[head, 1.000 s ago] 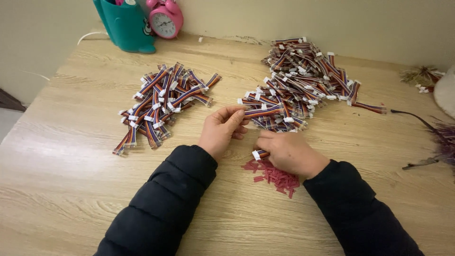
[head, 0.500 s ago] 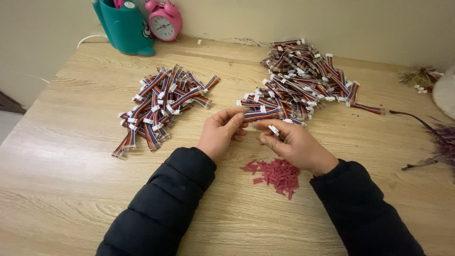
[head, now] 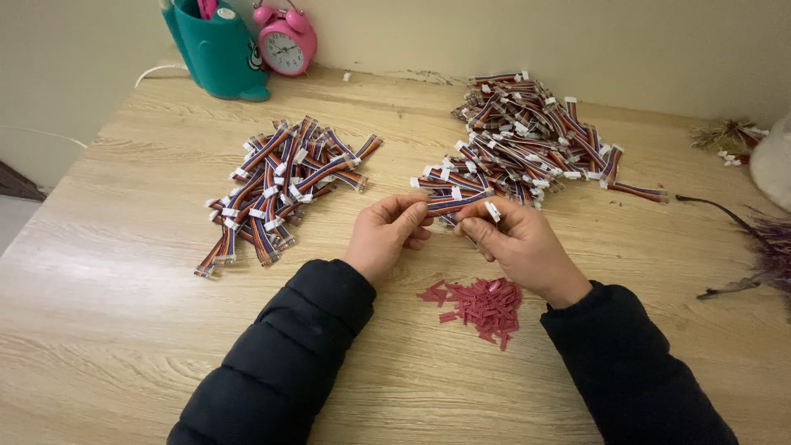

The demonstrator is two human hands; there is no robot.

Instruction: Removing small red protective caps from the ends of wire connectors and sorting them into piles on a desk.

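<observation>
We see a wooden bench carrying two heaps of striped cable pieces, red scraps, a teal holder and a pink clock.

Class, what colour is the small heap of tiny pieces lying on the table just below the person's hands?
Dark red, seen in the head view: the small heap of pieces.

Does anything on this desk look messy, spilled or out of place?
Mostly tidy. One ribbon cable lies apart from the big right pile, at its right edge. The red bits sit in a loose heap below the hands, which hold one cable. Nothing looks damaged.
</observation>
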